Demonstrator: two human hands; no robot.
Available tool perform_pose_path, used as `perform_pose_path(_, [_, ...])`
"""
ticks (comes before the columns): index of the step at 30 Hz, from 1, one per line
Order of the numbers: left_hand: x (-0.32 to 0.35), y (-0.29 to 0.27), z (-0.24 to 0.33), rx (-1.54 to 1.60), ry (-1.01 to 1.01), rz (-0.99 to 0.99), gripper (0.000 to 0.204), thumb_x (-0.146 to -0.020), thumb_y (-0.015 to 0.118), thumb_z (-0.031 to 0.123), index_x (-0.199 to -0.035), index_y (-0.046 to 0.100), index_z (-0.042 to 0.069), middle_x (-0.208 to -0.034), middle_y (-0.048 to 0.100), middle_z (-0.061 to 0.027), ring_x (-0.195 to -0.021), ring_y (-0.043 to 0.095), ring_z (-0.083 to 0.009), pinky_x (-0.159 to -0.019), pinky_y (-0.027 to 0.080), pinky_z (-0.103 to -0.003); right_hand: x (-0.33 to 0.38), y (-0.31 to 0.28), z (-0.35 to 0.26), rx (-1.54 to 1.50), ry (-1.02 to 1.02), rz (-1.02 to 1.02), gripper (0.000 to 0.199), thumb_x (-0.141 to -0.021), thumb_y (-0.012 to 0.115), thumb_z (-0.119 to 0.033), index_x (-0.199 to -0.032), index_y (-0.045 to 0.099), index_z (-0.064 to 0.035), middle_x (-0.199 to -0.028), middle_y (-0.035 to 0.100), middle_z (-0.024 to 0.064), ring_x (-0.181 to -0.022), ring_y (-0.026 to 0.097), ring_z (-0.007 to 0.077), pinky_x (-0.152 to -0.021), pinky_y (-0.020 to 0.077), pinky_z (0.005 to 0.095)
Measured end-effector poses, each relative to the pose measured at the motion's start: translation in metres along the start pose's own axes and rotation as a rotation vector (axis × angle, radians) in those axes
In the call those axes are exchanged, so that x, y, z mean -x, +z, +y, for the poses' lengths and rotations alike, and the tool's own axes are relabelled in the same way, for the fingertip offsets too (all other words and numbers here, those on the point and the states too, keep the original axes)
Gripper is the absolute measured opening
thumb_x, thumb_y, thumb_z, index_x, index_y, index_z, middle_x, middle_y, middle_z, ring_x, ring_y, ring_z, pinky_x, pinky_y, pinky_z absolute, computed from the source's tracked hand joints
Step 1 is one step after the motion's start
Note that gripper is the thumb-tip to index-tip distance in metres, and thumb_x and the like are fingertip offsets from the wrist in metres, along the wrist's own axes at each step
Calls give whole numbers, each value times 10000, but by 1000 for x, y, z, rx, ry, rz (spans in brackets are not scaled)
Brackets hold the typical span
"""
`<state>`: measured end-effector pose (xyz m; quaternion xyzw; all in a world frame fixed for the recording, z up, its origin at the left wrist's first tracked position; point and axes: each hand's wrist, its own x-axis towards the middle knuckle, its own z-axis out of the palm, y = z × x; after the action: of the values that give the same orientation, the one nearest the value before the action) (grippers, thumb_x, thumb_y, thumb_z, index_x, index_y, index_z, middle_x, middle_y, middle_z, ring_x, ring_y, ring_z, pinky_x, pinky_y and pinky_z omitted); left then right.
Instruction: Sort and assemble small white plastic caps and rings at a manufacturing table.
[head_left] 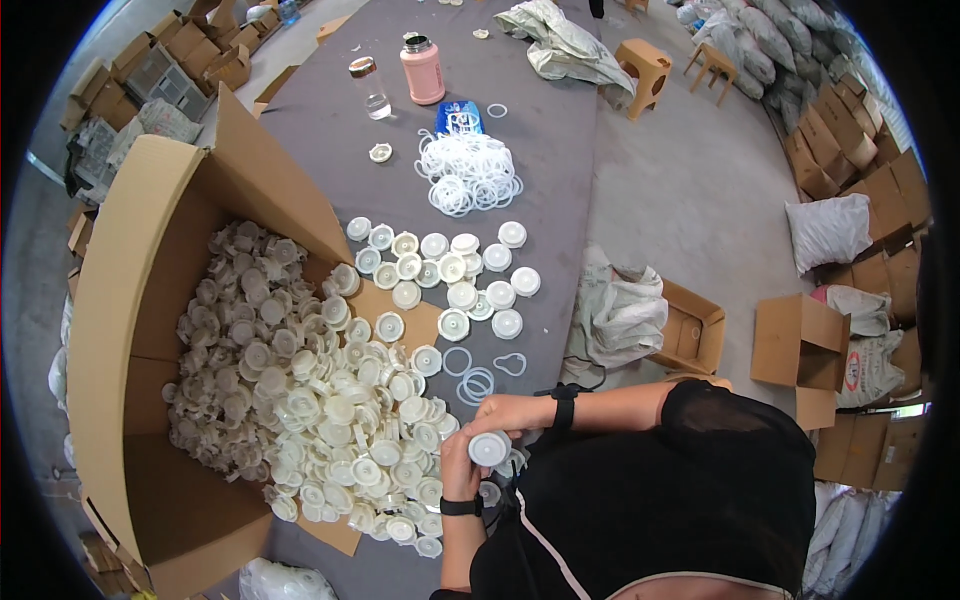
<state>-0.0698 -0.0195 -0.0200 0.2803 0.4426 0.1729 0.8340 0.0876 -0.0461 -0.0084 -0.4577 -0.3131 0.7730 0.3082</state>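
Observation:
A round white plastic cap (pixel 488 449) is held close to my body, its flat round face turned up. My left hand (pixel 457 470) grips it from the left side, fingers closed. My right hand (pixel 513 411) is closed on its far edge; the fingertips are partly hidden. Beside my hands a big heap of similar white caps (pixel 340 420) spills out of a tipped cardboard carton (pixel 150 300) onto the table. Just beyond my right hand lie a few loose translucent rings (pixel 475 385), one bent out of round.
Several caps (pixel 462 295) lie spread on the grey-covered table (pixel 560 130). Farther off are a pile of white rings (pixel 468 170), a blue packet (pixel 459 113), a pink bottle (pixel 423 72) and a clear bottle (pixel 370 90). Stools (pixel 643 70), cartons (pixel 800 340) and sacks stand on the floor.

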Motion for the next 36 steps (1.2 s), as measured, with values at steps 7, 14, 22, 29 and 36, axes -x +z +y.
perform_pose_path(7, [-88,-26,-22,-435,264,195,207,-825,491,210,-763,528,15,-659,524,-23,-567,508,-125,-495,394,-247,-36,-36,51,-384,-5,348,352,-818,489,-382,-645,539,-79,-465,455,-23,-361,377,47,-329,245,186])
perform_pose_path(14, [-143,-36,4,-1913,683,510,111,-652,570,77,-738,512,37,-797,486,-115,-742,506,-285,-600,405,-379,-62,-92,32,-597,-180,399,362,-854,434,-297,-1048,447,9,-959,566,126,-609,563,126,-504,448,207])
perform_pose_path(22, [-136,-25,6,-653,568,346,90,-780,555,93,-781,537,5,-697,543,-27,-588,493,-94,-551,397,-210,-70,-94,56,-393,-96,460,470,-812,501,-278,-1176,367,-11,-1090,484,110,-675,570,131,-518,438,223])
perform_pose_path(29, [-127,6,-21,-384,480,160,96,-781,562,65,-852,523,15,-716,540,-5,-561,447,-42,-520,358,-158,-66,-88,61,-632,-110,307,434,-829,485,-291,-1174,380,-49,-964,521,52,-719,553,112,-569,438,224])
perform_pose_path(36, [-138,-1,-4,170,44,-130,101,-810,521,113,-855,521,22,-658,527,-20,-510,457,-88,-473,374,-203,-50,-103,73,-796,-154,333,214,-801,535,-267,-936,523,-101,-715,509,-34,-540,455,56,-436,299,175])
